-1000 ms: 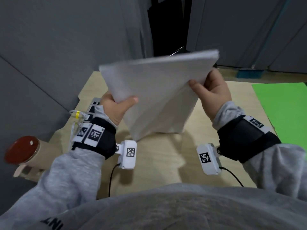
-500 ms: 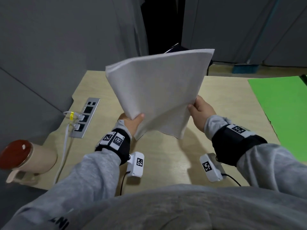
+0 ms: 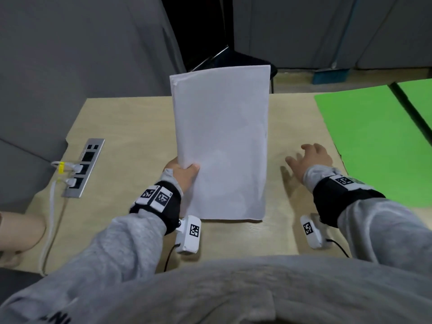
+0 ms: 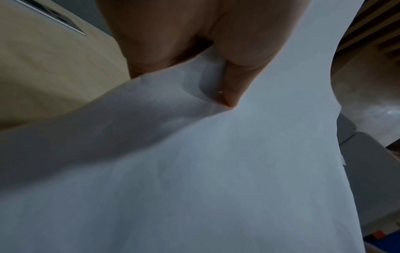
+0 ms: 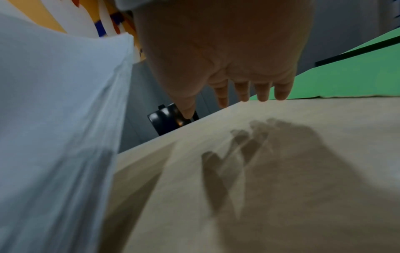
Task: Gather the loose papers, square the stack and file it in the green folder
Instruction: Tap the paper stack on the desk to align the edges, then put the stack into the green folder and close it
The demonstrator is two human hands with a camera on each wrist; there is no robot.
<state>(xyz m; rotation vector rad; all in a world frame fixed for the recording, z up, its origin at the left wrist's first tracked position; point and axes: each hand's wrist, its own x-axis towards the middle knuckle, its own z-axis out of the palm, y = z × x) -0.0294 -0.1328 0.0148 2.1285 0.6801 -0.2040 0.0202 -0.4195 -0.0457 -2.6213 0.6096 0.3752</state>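
A white paper stack (image 3: 222, 146) stands upright on its short edge in the middle of the wooden table (image 3: 131, 127). My left hand (image 3: 181, 170) grips its lower left edge, thumb on the near face; in the left wrist view the thumb (image 4: 233, 82) presses into the paper stack (image 4: 216, 171). My right hand (image 3: 308, 157) hovers over the table to the right of the stack, fingers spread and holding nothing; the right wrist view shows the straight fingers (image 5: 262, 92) above the wood, the paper stack (image 5: 54, 119) at left. The green folder (image 3: 374, 146) lies open at the table's right.
A metal power strip (image 3: 83, 168) with white cables plugged in is set into the table at the left. A beige jug (image 3: 21, 232) sits at the far left edge. Grey partition walls close in on the left and behind.
The stack has turned from tilted in the air to standing upright on the table. My right hand has let go of it and moved right, toward the green folder.
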